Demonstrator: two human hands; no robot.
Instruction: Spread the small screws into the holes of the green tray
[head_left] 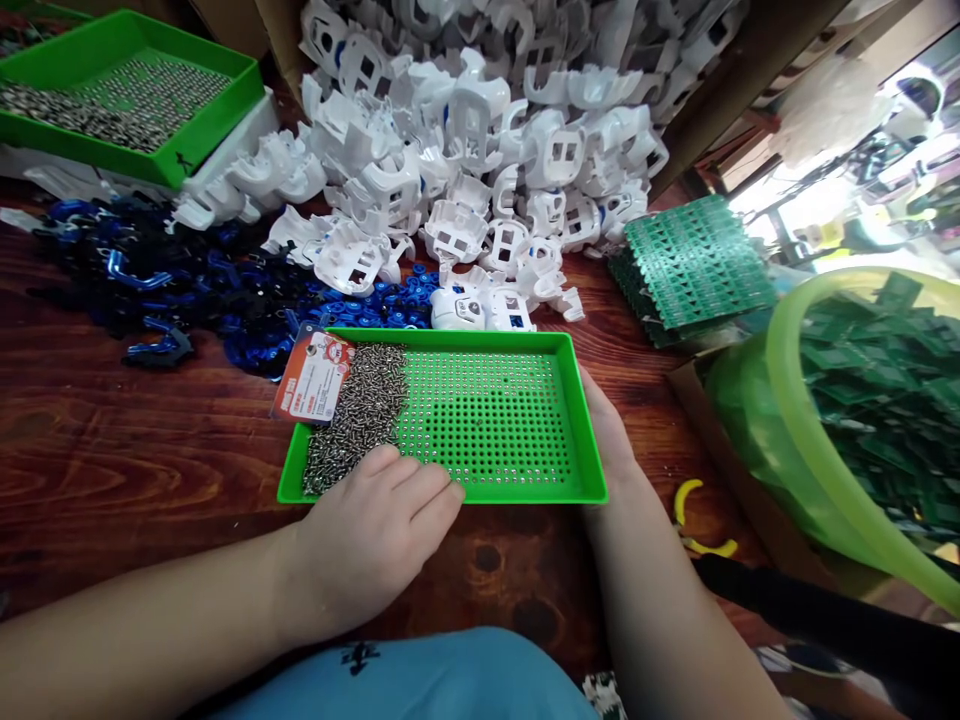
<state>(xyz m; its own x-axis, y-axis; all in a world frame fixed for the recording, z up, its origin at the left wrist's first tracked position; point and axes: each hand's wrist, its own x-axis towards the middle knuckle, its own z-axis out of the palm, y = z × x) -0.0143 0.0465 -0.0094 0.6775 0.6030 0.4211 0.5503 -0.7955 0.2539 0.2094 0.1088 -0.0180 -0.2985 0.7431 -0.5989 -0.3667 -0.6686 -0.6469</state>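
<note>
Green tray (577, 420): L hand (375, 535) on screws (360, 415), R hand (611, 435) grips edge.

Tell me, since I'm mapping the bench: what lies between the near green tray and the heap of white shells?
In the head view, between the green tray and the white shells lie small blue parts and two stray white pieces on bare wood.

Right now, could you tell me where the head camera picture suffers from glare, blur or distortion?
In the head view, daylight at the upper right blows out to white beyond the green basin; wide-angle distortion bends the wooden table and stretches both forearms; the green tray, the screws and the left hand look sharp; the right hand lies partly hidden behind the tray.
</note>
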